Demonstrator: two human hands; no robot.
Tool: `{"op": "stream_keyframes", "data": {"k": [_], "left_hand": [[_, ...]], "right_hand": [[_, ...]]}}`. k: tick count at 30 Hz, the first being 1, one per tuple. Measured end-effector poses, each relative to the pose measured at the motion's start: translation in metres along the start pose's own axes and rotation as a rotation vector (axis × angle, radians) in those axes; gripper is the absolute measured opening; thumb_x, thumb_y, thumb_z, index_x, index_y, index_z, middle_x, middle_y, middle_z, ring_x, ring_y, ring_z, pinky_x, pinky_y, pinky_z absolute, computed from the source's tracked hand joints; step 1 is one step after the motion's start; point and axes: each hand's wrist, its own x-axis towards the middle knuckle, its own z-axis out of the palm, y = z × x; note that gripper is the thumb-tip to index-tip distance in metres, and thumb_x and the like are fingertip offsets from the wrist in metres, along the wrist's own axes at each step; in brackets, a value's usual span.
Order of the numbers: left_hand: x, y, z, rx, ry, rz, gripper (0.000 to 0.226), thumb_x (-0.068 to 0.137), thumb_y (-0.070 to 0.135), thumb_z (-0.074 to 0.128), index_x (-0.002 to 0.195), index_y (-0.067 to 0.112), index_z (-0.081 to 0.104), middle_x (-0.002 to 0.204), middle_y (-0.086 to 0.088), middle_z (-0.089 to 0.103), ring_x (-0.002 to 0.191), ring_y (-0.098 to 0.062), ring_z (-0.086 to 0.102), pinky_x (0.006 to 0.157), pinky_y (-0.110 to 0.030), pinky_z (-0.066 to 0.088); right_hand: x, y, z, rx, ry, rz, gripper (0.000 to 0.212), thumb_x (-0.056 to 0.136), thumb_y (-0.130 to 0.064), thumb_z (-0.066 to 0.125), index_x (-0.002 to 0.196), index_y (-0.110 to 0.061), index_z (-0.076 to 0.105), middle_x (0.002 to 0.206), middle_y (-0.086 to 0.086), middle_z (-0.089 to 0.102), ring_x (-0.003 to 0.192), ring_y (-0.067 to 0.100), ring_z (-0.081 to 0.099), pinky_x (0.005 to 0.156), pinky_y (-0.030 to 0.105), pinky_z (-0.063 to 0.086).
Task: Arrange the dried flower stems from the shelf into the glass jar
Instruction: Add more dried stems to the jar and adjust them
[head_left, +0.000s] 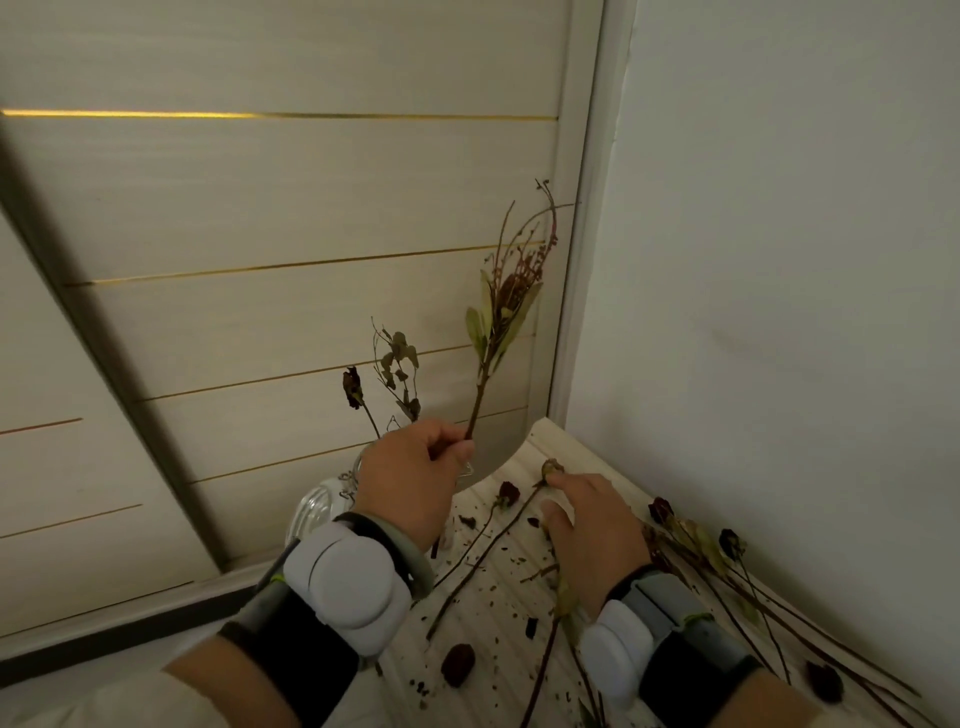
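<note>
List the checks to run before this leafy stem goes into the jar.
1. Left hand grips the long dried leafy stem near its base: ok.
2. Clear glass jar mouth free: cannot tell, the left hand hides it.
3. Two dried stems stand in the jar: ok.
4. Right hand lies open on the pale wooden shelf: ok.
5. Loose dried rose stems on the shelf: ok.

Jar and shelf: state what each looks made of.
Jar: clear glass, glossy. It is see-through and glints, and has a thin metal-looking wire clasp.
Shelf: pale wood or wood-look laminate, matte, with fine straight grain lines. Which of the two cannot be told.
</note>
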Motion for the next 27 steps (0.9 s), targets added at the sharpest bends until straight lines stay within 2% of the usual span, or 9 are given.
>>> {"op": "stream_keyframes", "data": {"k": [5,11,21,27], "left_hand": [[0.014,0.001,-0.019,0.003,0.057,0.019,0.015,0.088,0.025,0.061,0.101,0.022,0.068,0.087,0.007,0.069,0.085,-0.012,0.065,0.089,-0.031,0.053],[0.037,-0.003,-0.043,0.001,0.121,0.018,0.011,0.086,0.024,0.063,0.095,0.022,0.068,0.089,0.002,0.071,0.086,-0.018,0.067,0.091,-0.039,0.053],[0.058,-0.028,-0.054,0.022,0.172,-0.036,0.005,0.085,0.023,0.064,0.089,0.026,0.061,0.085,0.001,0.071,0.084,-0.019,0.068,0.089,-0.041,0.054],[0.061,-0.046,-0.047,0.055,0.161,-0.089,0.007,0.085,0.024,0.063,0.093,0.024,0.062,0.088,-0.002,0.071,0.086,-0.023,0.067,0.09,-0.041,0.053]], "right_hand": [[0.009,-0.019,0.004,-0.002,-0.005,-0.047,0.035,0.094,-0.027,0.051,0.127,-0.016,0.056,0.128,0.004,0.054,0.121,0.021,0.049,0.103,0.027,0.037],[0.018,-0.04,0.009,-0.062,-0.169,-0.119,0.041,0.097,-0.031,0.041,0.138,-0.024,0.041,0.14,-0.001,0.039,0.129,0.016,0.037,0.108,0.025,0.032],[0.021,-0.069,0.033,-0.142,-0.335,-0.299,0.05,0.096,-0.029,0.042,0.144,-0.028,0.029,0.153,-0.003,0.022,0.141,0.02,0.021,0.116,0.029,0.018],[0.021,-0.071,0.041,-0.163,-0.368,-0.325,0.053,0.096,-0.029,0.044,0.146,-0.028,0.025,0.155,-0.002,0.019,0.141,0.023,0.02,0.116,0.032,0.019]]}}
